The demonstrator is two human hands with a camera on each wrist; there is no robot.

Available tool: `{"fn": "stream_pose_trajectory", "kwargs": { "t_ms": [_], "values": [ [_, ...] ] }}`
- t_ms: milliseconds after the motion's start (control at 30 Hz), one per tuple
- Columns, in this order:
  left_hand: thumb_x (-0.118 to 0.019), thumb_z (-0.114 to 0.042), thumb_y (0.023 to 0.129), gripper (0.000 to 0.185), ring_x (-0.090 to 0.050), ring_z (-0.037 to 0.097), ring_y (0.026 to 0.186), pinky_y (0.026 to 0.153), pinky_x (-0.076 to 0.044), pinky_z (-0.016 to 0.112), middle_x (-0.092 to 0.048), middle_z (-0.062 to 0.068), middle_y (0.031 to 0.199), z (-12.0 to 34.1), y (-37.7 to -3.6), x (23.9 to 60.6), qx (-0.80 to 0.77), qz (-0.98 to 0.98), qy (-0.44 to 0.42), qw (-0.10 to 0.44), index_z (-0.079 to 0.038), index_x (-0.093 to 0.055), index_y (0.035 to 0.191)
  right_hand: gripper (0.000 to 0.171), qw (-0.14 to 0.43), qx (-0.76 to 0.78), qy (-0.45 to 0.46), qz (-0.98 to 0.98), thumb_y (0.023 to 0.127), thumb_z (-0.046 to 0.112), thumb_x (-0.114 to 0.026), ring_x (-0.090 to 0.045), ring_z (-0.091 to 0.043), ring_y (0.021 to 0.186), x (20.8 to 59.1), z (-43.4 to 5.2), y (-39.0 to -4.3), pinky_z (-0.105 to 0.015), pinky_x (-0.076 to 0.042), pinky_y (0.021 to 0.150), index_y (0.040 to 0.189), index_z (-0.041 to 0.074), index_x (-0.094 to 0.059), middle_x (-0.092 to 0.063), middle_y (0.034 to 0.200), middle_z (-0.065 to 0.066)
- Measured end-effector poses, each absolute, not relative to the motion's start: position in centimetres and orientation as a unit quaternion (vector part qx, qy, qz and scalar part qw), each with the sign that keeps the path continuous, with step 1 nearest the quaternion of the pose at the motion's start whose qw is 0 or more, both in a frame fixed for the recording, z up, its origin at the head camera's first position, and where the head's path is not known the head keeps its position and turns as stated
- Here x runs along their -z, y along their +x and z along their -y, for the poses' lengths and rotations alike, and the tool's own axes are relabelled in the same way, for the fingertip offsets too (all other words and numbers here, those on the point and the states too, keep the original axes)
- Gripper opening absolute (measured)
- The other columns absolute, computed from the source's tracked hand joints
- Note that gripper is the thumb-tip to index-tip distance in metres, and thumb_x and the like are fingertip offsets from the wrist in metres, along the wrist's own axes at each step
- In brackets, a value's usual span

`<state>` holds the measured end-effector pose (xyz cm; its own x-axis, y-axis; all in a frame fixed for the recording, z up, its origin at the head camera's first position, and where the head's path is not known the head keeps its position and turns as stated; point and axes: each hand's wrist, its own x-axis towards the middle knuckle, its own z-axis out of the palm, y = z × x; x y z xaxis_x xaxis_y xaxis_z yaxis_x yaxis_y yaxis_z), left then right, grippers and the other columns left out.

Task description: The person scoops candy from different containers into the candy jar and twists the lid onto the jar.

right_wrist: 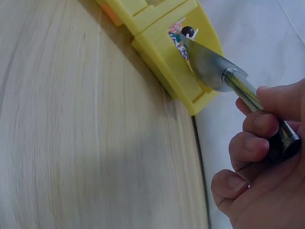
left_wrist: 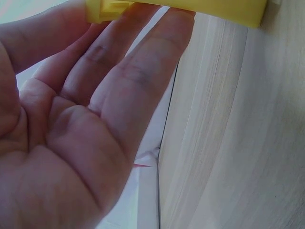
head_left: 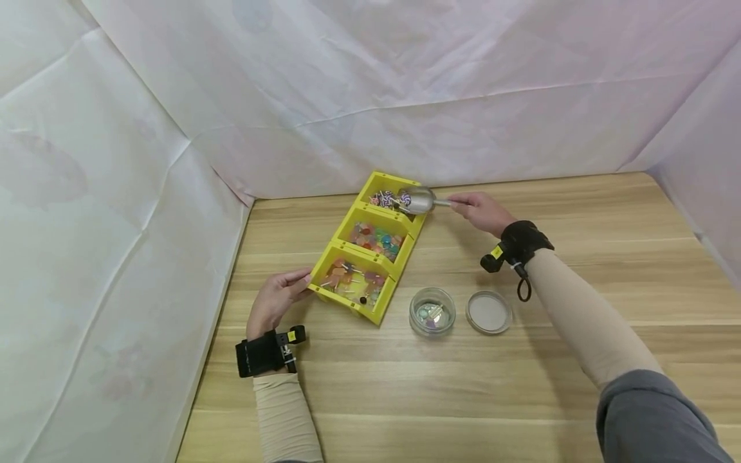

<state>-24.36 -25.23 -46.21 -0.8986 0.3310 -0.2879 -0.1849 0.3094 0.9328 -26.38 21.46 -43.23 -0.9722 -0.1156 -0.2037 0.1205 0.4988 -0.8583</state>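
A yellow three-compartment tray (head_left: 408, 245) of sweets lies on the wooden table. My right hand (head_left: 479, 211) grips the handle of a metal scoop (head_left: 419, 200), whose bowl sits in the far compartment among striped lollipops (head_left: 383, 198). The right wrist view shows the scoop (right_wrist: 212, 63) dipping over the tray's (right_wrist: 162, 57) far end. My left hand (head_left: 279, 297) rests against the tray's near-left corner with straight fingers (left_wrist: 143, 62) touching the yellow edge (left_wrist: 224, 12). The middle compartment holds coloured sweets (head_left: 377, 239), the near one orange lollipops (head_left: 351, 278).
A small clear jar (head_left: 431, 312) with a few sweets stands in front of the tray, its round lid (head_left: 489, 312) lying to its right. White sheeting walls the table at the back and the left. Bare wood extends on the right and front.
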Motion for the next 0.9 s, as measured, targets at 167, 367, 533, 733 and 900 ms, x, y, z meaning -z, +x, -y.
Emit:
{"fn": "stream_pose_trajectory", "kwargs": {
  "t_ms": [167,367,533,733,900],
  "values": [
    [-0.059,-0.016,0.101,0.037,-0.063,0.03,0.118,0.097,-0.055,0.037,-0.057,0.02,0.139,25.2,-24.7,46.2,-0.588,-0.777,0.049,0.22,-0.002,-0.059,0.136,0.051,0.121,0.505,0.006,-0.854,0.108,0.028,-0.042,-0.037,-0.042,0.139,42.9,-22.0,-26.2,-0.055,-0.034,0.117,0.151,0.0,-0.037,-0.037,0.154,-0.024],
    [-0.059,-0.017,0.101,0.037,-0.063,0.03,0.117,0.098,-0.055,0.038,-0.057,0.02,0.139,25.2,-25.1,46.5,-0.589,-0.776,0.05,0.22,-0.003,-0.059,0.136,0.051,0.123,0.52,0.018,-0.845,0.108,0.026,-0.042,-0.044,-0.038,0.131,42.4,-22.5,-25.9,-0.054,-0.038,0.114,0.151,0.0,-0.036,-0.045,0.145,-0.022],
    [-0.059,-0.017,0.101,0.037,-0.063,0.029,0.118,0.098,-0.055,0.037,-0.056,0.019,0.14,24.9,-25.4,46.7,-0.592,-0.773,0.049,0.222,-0.003,-0.059,0.136,0.045,0.109,0.545,0.02,-0.831,0.108,0.023,-0.042,-0.037,-0.018,0.076,42.8,-22.9,-25.9,-0.032,-0.037,0.069,0.146,-0.001,-0.044,-0.039,0.087,-0.005],
    [-0.058,-0.017,0.102,0.037,-0.062,0.03,0.119,0.099,-0.054,0.037,-0.055,0.019,0.141,24.7,-25.7,46.9,-0.59,-0.773,0.054,0.226,-0.003,-0.058,0.136,0.04,0.099,0.561,0.004,-0.822,0.108,0.022,-0.043,-0.033,-0.017,0.071,43.5,-24.0,-25.6,-0.029,-0.03,0.064,0.137,-0.005,-0.051,-0.035,0.082,-0.003],
    [-0.057,-0.017,0.102,0.038,-0.061,0.03,0.12,0.099,-0.054,0.036,-0.055,0.02,0.141,24.7,-26.1,46.8,-0.589,-0.773,0.056,0.229,-0.003,-0.058,0.137,0.042,0.099,0.579,0.001,-0.809,0.108,0.02,-0.043,-0.032,-0.015,0.069,43.3,-24.5,-24.9,-0.027,-0.03,0.064,0.138,-0.008,-0.048,-0.033,0.08,-0.002]
  ]
}}
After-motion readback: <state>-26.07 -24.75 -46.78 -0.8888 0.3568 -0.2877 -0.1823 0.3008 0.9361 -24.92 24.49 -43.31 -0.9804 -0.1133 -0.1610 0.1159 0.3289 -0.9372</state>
